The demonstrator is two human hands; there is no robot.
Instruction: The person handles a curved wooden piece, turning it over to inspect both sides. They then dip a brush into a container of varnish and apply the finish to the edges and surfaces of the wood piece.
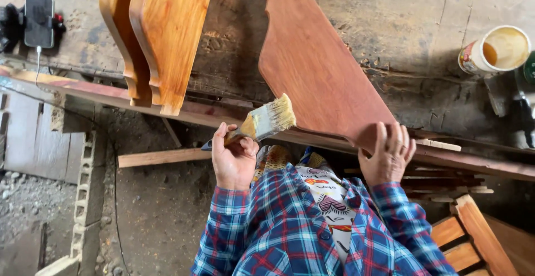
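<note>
My left hand (234, 159) is closed around the handle of a wide flat paintbrush (266, 121), whose pale bristles point up and right, close to the lower left edge of a reddish-brown shaped wooden board (317, 64). My right hand (387, 156) grips the near, narrow end of that board, fingers curled over its top face. The board lies slanted on a rough, stained workbench (401, 25). Both sleeves are blue and red plaid.
Two lighter, orange-varnished shaped boards (161, 36) lean at the upper left. An open tin of yellowish liquid (496, 50) stands at the far right. A phone (39, 20) on a cable lies top left. Wooden slats (473, 237) sit bottom right, a loose batten (161, 156) below the bench.
</note>
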